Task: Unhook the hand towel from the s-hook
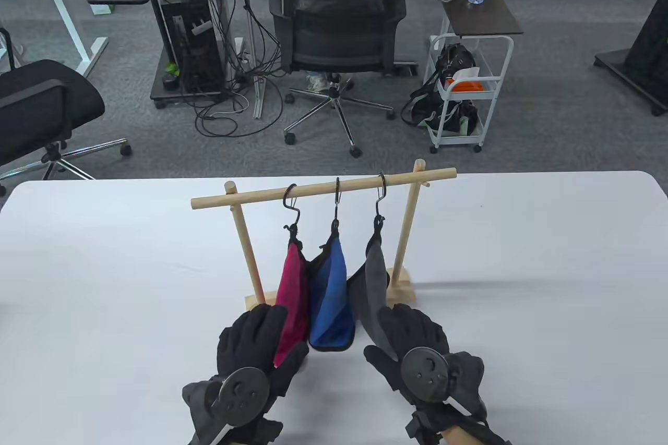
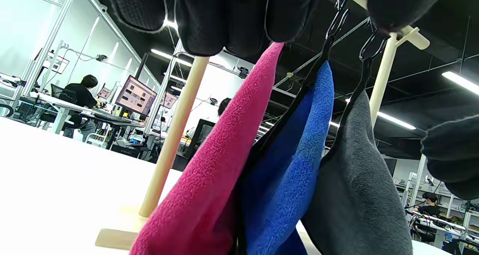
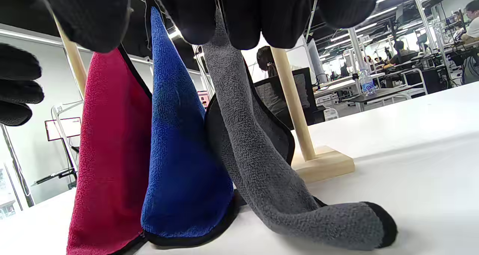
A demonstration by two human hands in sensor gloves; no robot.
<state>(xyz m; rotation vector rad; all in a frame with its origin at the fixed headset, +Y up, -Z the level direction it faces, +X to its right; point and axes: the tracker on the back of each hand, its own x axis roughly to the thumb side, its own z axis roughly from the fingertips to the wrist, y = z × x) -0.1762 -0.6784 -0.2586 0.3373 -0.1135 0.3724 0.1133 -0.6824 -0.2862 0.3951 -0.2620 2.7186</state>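
Grey carpet (image 1: 548,116) runs behind a white table (image 1: 104,267), with desks, cables, a black office chair (image 1: 339,38) and a white cart (image 1: 464,95) beyond; on the table stands a wooden rack (image 1: 323,189) whose rail carries three black hooks (image 1: 336,200); from them hang, left to right, a pink towel (image 1: 292,293), a blue towel (image 1: 331,304) and a grey towel (image 1: 373,283); the left hand (image 1: 255,356) touches the pink one, the right hand (image 1: 417,351) the grey one; whether either grips, I cannot tell.
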